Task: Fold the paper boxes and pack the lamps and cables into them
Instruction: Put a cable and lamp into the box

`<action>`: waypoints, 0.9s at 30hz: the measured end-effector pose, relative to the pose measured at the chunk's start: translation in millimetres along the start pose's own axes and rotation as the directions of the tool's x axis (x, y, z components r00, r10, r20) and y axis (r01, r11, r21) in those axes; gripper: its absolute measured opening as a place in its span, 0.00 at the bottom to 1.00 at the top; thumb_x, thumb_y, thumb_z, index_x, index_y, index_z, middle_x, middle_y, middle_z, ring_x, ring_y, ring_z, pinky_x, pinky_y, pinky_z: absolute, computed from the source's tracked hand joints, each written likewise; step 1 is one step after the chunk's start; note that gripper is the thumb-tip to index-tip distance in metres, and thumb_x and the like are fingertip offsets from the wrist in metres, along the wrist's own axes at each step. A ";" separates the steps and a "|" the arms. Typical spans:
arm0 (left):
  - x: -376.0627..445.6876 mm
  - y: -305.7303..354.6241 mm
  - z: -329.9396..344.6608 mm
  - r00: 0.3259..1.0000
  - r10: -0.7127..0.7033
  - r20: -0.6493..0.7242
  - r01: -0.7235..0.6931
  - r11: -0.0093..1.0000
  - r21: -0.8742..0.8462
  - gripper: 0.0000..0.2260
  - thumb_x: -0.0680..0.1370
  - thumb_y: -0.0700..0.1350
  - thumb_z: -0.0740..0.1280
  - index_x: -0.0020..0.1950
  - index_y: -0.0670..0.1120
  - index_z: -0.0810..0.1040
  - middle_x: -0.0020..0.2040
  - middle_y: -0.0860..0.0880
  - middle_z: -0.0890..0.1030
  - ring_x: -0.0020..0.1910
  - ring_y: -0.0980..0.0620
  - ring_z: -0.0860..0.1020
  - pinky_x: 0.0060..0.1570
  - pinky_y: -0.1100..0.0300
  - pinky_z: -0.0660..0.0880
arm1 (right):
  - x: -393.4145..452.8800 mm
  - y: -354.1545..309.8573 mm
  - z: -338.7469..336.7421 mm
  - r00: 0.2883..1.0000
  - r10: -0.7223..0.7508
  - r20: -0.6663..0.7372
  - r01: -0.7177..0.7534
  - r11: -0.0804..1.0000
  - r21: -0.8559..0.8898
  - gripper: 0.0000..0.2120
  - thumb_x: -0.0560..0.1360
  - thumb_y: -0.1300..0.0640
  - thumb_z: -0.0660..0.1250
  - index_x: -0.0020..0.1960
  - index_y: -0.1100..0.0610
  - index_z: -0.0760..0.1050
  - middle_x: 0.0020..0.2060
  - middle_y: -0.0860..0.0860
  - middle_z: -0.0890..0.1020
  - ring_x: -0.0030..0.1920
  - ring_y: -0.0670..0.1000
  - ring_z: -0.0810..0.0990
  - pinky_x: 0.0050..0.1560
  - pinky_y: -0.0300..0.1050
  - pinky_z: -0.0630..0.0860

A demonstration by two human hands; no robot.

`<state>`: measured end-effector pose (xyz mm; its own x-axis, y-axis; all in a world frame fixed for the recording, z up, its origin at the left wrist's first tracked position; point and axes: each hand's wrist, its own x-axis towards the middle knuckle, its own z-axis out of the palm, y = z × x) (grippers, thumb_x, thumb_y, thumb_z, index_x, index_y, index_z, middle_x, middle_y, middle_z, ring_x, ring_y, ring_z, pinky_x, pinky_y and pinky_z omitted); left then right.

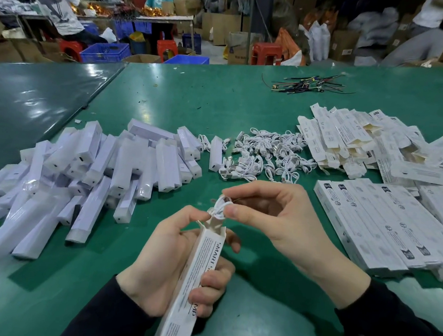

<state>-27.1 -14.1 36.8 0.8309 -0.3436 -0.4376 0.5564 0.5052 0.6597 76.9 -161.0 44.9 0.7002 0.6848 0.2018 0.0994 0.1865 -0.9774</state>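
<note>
left hand (159, 262) grips open paper box (196, 277) | right hand (269, 216) pinches coiled cable (222, 206) at box mouth

One wide camera sits on the person's head, looking forward and down across the green worktop (244, 112) from its near edge, close above the hands, far edge and room beyond.

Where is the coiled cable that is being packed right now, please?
In the head view, the cable is near the bottom centre, pinched by the right hand just above the open end of the box that the left hand grips.
</note>
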 end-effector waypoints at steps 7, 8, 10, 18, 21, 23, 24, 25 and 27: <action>0.9 0.2 0.9 1.000 0.012 0.007 -0.012 1.000 -0.012 0.20 0.69 0.59 0.59 0.48 0.45 0.77 0.28 0.46 0.63 0.20 0.52 0.64 0.26 0.65 0.65 | -0.1 4.6 -0.8 0.997 -0.075 0.037 0.079 0.988 -0.132 0.07 0.68 0.65 0.76 0.46 0.58 0.85 0.40 0.59 0.84 0.37 0.62 0.81 0.41 0.40 0.79; 1.2 -0.1 0.8 1.000 0.012 0.004 -0.012 1.000 -0.002 0.21 0.69 0.59 0.59 0.48 0.45 0.77 0.28 0.45 0.63 0.20 0.52 0.64 0.26 0.65 0.64 | -0.7 4.7 0.0 0.995 -0.090 0.053 0.096 0.986 -0.134 0.07 0.69 0.65 0.76 0.46 0.59 0.85 0.40 0.58 0.84 0.36 0.62 0.80 0.39 0.39 0.79; 1.5 -0.4 0.6 1.000 0.014 -0.005 -0.014 1.000 0.012 0.21 0.69 0.60 0.59 0.47 0.45 0.78 0.28 0.45 0.63 0.20 0.52 0.64 0.26 0.64 0.65 | -2.3 4.7 1.8 0.988 -0.131 0.086 0.145 0.974 -0.172 0.06 0.69 0.65 0.76 0.46 0.59 0.85 0.41 0.53 0.84 0.36 0.54 0.79 0.38 0.42 0.78; 0.5 1.5 -1.4 1.000 0.015 -0.010 -0.015 0.999 0.032 0.20 0.71 0.60 0.56 0.40 0.48 0.81 0.29 0.45 0.63 0.21 0.52 0.63 0.26 0.65 0.65 | -0.5 1.9 -1.0 0.971 -0.159 0.181 0.215 0.911 -0.352 0.07 0.71 0.64 0.75 0.48 0.60 0.86 0.44 0.48 0.84 0.40 0.55 0.82 0.40 0.41 0.77; 0.9 2.2 -1.5 1.000 0.020 -0.011 -0.019 0.998 0.061 0.21 0.72 0.61 0.54 0.37 0.49 0.81 0.29 0.46 0.63 0.21 0.52 0.63 0.26 0.64 0.64 | -0.1 2.5 -2.3 0.965 -0.185 0.184 0.245 0.887 -0.392 0.07 0.69 0.63 0.77 0.47 0.58 0.86 0.41 0.48 0.85 0.41 0.48 0.80 0.43 0.40 0.74; 1.1 2.2 -1.3 1.000 0.019 0.002 -0.019 0.998 0.058 0.20 0.72 0.61 0.55 0.39 0.49 0.81 0.28 0.46 0.63 0.20 0.52 0.63 0.26 0.65 0.65 | 0.0 3.5 -1.9 0.969 -0.195 0.154 0.242 0.883 -0.402 0.06 0.68 0.61 0.78 0.44 0.57 0.85 0.37 0.48 0.84 0.39 0.48 0.79 0.44 0.42 0.72; 1.4 2.0 -1.3 1.000 0.017 0.016 -0.018 0.998 0.056 0.20 0.72 0.61 0.55 0.40 0.49 0.81 0.28 0.46 0.63 0.20 0.52 0.63 0.26 0.65 0.65 | -0.3 4.2 -0.8 0.971 -0.191 0.145 0.232 0.897 -0.375 0.05 0.67 0.60 0.78 0.43 0.56 0.85 0.35 0.48 0.84 0.36 0.46 0.78 0.43 0.45 0.72; 1.7 1.5 -1.3 0.999 0.014 0.032 -0.016 0.998 0.059 0.20 0.72 0.61 0.55 0.41 0.49 0.81 0.28 0.46 0.63 0.21 0.52 0.64 0.26 0.65 0.65 | -0.4 4.8 0.7 0.973 -0.184 0.141 0.221 0.915 -0.336 0.04 0.67 0.60 0.78 0.40 0.57 0.85 0.34 0.49 0.84 0.33 0.45 0.77 0.42 0.48 0.72; 2.9 0.1 -1.3 0.998 0.005 0.056 -0.009 0.997 0.072 0.20 0.73 0.61 0.53 0.41 0.51 0.80 0.29 0.46 0.64 0.21 0.52 0.64 0.26 0.64 0.65 | -0.6 7.0 4.6 0.977 -0.168 0.130 0.198 0.944 -0.264 0.04 0.67 0.61 0.77 0.35 0.55 0.83 0.31 0.50 0.82 0.30 0.45 0.74 0.38 0.51 0.71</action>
<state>-24.6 -14.1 34.8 0.8320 -0.3852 -0.3991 0.5470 0.4503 0.7057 73.9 -156.8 38.2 0.5755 0.7294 0.3699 0.4192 0.1253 -0.8992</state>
